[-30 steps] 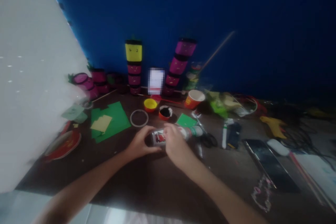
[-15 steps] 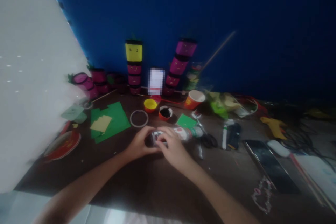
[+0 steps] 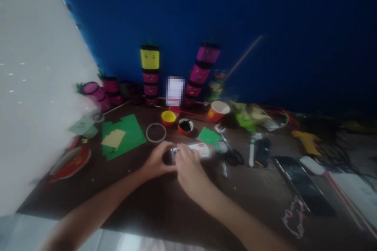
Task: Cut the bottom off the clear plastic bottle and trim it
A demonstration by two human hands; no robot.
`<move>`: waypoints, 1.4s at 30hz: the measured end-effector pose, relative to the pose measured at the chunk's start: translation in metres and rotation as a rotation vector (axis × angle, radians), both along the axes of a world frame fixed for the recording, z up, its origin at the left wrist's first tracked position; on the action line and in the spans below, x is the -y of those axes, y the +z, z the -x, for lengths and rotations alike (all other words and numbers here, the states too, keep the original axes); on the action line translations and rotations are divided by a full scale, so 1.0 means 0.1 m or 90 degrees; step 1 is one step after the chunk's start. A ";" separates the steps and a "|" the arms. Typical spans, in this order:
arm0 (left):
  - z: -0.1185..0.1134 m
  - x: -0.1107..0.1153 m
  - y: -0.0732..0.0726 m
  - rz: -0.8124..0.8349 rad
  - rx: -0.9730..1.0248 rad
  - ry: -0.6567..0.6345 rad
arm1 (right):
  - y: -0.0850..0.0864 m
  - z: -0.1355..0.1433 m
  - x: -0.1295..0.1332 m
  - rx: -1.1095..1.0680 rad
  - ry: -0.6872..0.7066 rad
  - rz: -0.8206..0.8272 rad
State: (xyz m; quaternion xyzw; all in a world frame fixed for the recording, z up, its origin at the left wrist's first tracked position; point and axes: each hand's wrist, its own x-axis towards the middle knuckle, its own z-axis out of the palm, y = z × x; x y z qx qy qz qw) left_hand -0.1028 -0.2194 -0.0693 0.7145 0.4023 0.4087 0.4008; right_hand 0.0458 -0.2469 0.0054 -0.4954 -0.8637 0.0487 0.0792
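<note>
A clear bottle (image 3: 203,150) with a white label and a green band lies on its side on the dark table. Its left end is between my hands. My left hand (image 3: 159,160) is wrapped round that end, thumb below and fingers above. My right hand (image 3: 188,166) rests over the bottle just beside it, fingers bent and pressed together; what its fingertips hold, if anything, is hidden. Behind the hands are a clear ring-shaped lid (image 3: 156,133), a yellow cup (image 3: 169,117) and a red cup with dark contents (image 3: 185,126).
Green sheets (image 3: 129,135) lie on the left, near a red bowl (image 3: 72,163). Stacked purple cups (image 3: 200,74) and a blurred upright screen (image 3: 175,91) stand at the back. Scissors (image 3: 234,157), a dark phone (image 3: 304,184) and a yellow glue gun (image 3: 308,141) lie rightward.
My right hand has turned and its fingers have come down and together over the bottle. More of the white label shows. My left hand stays in place.
</note>
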 end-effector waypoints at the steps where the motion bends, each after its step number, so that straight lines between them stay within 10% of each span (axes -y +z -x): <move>1: 0.00 0.00 -0.01 0.002 0.000 0.001 | 0.01 0.02 0.00 0.013 -0.002 -0.001; 13: -0.01 0.00 0.00 0.028 0.015 0.006 | -0.28 0.09 -0.02 0.013 -0.055 -0.125; 28: -0.02 0.00 0.03 0.032 -0.012 0.016 | -0.32 -0.10 -0.13 -0.386 -0.096 0.106; 42: -0.01 0.00 0.00 0.044 0.018 0.007 | -0.63 0.04 -0.08 -0.277 -0.101 -0.103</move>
